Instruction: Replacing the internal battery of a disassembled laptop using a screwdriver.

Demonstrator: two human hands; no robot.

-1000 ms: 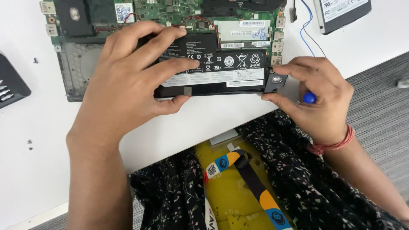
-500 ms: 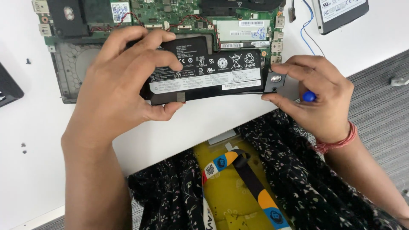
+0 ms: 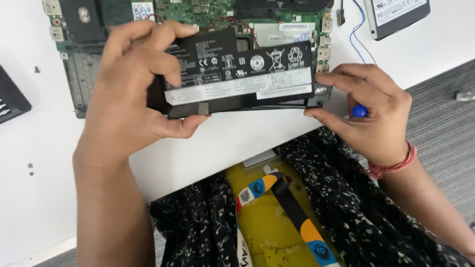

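A long black laptop battery (image 3: 242, 76) with white labels is lifted over the near edge of an opened laptop base (image 3: 198, 15), whose green circuit board shows. My left hand (image 3: 131, 94) grips the battery's left end, thumb underneath and fingers over the top. My right hand (image 3: 368, 111) pinches the battery's right end between thumb and fingers. A small blue-handled tool (image 3: 359, 111) is tucked in that same hand's palm. The battery's left end is hidden by my fingers.
The laptop lies on a white table (image 3: 39, 198). A drive with a white label (image 3: 398, 15) and a blue wire (image 3: 357, 29) lie at the back right. A dark object (image 3: 10, 99) sits at the left edge. Grey carpet (image 3: 445, 123) lies to the right.
Both hands have raised the battery slightly, tilting it up off the laptop base. The grip of each hand is unchanged.
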